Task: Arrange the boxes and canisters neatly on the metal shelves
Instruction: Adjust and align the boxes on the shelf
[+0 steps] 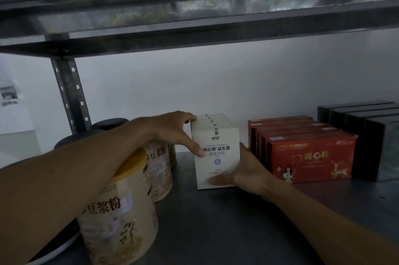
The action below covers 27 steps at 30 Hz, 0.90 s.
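Note:
A row of white boxes stands upright on the grey metal shelf, one behind another. My left hand grips the row's left side, thumb on the front face, fingers over the top edge. My right hand holds the front box at its right side and lower front. Left of the boxes stand cream canisters with yellow lids, and a second cream canister behind it, partly hidden by my left forearm.
Red boxes stand in a row right of the white ones, with dark boxes beyond them at the far right. Dark-lidded canisters sit at the back left by the perforated upright post. Another shelf hangs overhead.

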Motion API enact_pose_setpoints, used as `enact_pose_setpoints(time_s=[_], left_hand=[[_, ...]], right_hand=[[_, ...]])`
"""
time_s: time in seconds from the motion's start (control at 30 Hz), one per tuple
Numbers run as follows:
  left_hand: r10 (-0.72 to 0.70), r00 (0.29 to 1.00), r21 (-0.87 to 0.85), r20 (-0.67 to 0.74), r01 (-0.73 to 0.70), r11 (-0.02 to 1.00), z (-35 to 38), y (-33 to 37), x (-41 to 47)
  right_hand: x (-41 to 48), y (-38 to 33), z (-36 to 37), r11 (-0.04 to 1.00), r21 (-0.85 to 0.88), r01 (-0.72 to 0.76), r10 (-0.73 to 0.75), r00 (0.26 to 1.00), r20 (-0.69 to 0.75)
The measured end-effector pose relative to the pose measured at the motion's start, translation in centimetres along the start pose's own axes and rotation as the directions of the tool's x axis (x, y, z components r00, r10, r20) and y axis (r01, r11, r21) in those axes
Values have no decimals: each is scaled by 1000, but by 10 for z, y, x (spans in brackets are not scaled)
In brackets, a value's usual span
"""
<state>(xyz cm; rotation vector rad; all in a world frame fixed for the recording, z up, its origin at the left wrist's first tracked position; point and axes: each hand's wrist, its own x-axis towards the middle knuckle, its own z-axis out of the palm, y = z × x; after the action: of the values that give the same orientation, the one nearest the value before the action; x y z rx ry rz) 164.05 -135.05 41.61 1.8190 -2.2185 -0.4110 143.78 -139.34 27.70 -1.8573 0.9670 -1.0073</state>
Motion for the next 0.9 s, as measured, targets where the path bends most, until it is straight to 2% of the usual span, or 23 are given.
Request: enact_pose_setpoints(time_s=[0.17, 0.53, 0.9], left_hand=[[13, 999, 92, -49, -8, 996, 1, -4, 1], [29, 996, 126, -87, -18, 992, 1, -5, 3], [36, 995, 152, -93, -22, 988, 1, -6, 3]], right_hand=[[-1, -2, 1, 1000, 3, -4, 4, 1000, -8], [-3, -6, 0, 999, -52, 10, -10, 1000, -3], [-9, -9, 0, 999, -35, 38, -37, 999, 13]])
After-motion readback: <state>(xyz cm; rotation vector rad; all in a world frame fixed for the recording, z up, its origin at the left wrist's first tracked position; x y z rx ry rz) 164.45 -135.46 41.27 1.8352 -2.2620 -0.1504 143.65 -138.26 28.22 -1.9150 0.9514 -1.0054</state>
